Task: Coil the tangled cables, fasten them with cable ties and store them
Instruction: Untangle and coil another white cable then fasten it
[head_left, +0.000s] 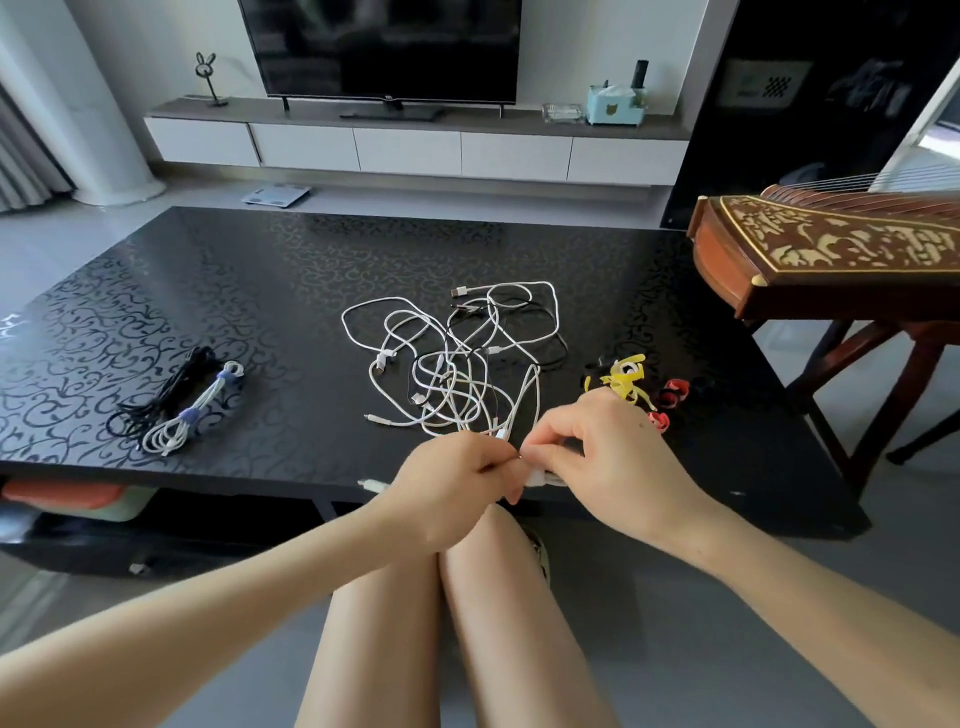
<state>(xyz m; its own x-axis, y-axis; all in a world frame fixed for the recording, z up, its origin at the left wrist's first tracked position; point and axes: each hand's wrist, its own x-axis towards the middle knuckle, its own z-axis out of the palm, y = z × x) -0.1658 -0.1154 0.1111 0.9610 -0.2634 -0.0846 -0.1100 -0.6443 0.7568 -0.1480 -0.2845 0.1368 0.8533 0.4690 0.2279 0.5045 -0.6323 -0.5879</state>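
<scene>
A tangle of white and black cables (457, 358) lies in the middle of the black patterned table (208, 291). At the table's front edge my left hand (452, 483) and my right hand (597, 452) meet and both pinch a white cable (540, 477) that runs out of the tangle. Its white plug (371, 484) sticks out left of my left hand. On the left lie a coiled white cable (187, 418) with blue ties and a bundled black cable (161, 395). Yellow cable ties (626, 376) and red cable ties (667, 397) sit just beyond my right hand.
A wooden zither (831, 254) on a stand juts in at the right, close to the table's corner. Behind the table stands a white TV cabinet (415, 145) with a television. Under the table at the left is a lower shelf with an orange and green box (72, 499). My knees are below the hands.
</scene>
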